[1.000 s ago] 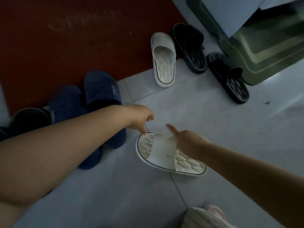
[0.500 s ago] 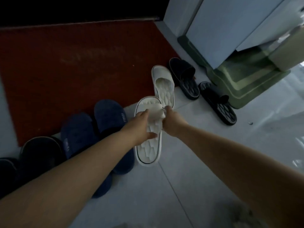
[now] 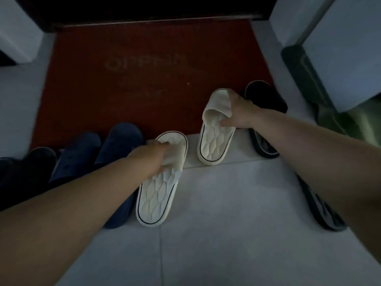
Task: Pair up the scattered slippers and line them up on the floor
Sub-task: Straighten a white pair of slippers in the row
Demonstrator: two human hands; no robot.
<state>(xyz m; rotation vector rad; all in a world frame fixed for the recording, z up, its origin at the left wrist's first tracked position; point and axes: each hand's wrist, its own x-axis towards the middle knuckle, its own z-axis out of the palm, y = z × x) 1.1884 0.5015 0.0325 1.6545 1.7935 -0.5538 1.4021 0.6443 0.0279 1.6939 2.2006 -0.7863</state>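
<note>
Dim view down at a pale tiled floor (image 3: 237,213) with a red doormat (image 3: 123,89) at the far side. At far left, dark slippers (image 3: 39,159) sit beside a pair of navy slippers (image 3: 99,149), toes on the mat edge. The left forearm stretches from the near left corner toward the middle, and the left hand (image 3: 152,155) is closed around the strap of a white slipper (image 3: 158,193) that lies on the floor just right of the navy pair, heel toward the viewer. To its right and farther away lies a second white slipper (image 3: 214,139), toe on the mat; the right arm reaches in from the right edge, and the right hand (image 3: 239,112) grips its strap, thumb inside. Two black slippers (image 3: 266,104) lie behind and under that arm, beside a green mat (image 3: 354,120)
</note>
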